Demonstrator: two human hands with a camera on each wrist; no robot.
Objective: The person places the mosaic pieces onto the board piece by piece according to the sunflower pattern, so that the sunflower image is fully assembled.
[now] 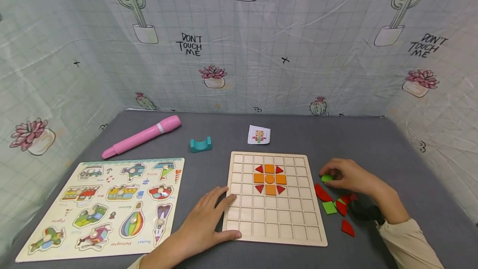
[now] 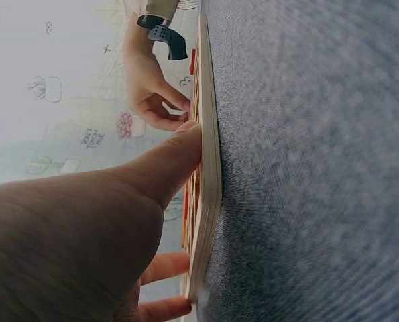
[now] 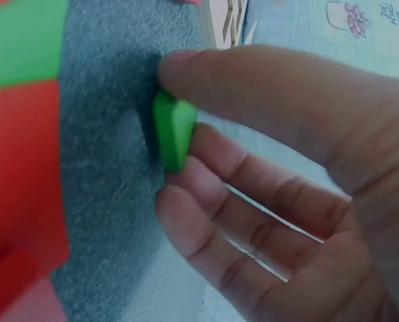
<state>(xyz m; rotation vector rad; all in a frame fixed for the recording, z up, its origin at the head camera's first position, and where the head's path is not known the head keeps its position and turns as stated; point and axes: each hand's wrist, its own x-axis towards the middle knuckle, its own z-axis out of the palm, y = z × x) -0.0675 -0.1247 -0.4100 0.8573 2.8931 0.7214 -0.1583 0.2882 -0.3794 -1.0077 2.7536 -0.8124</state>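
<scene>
A wooden grid board (image 1: 261, 223) lies flat on the table, with an orange circle (image 1: 269, 179), orange squares (image 1: 269, 169) around it and red triangles (image 1: 280, 189) at the corners. My left hand (image 1: 203, 223) rests along the board's left edge, fingers spread, the thumb (image 2: 179, 144) touching its rim in the left wrist view. Off the board's right side, my right hand (image 1: 347, 175) pinches a green tile (image 3: 174, 127) between thumb and fingers, close to the tabletop. Loose red pieces (image 1: 323, 193) and a green square (image 1: 329, 208) lie just nearer than that hand.
A picture puzzle board (image 1: 112, 202) covers the left of the table. Behind it lies a pink pen-shaped stick (image 1: 143, 137). A teal block (image 1: 201, 144) with a curved notch and a small pattern card (image 1: 259, 135) sit beyond the grid board. Patterned cloth (image 1: 246, 53) hangs around the table.
</scene>
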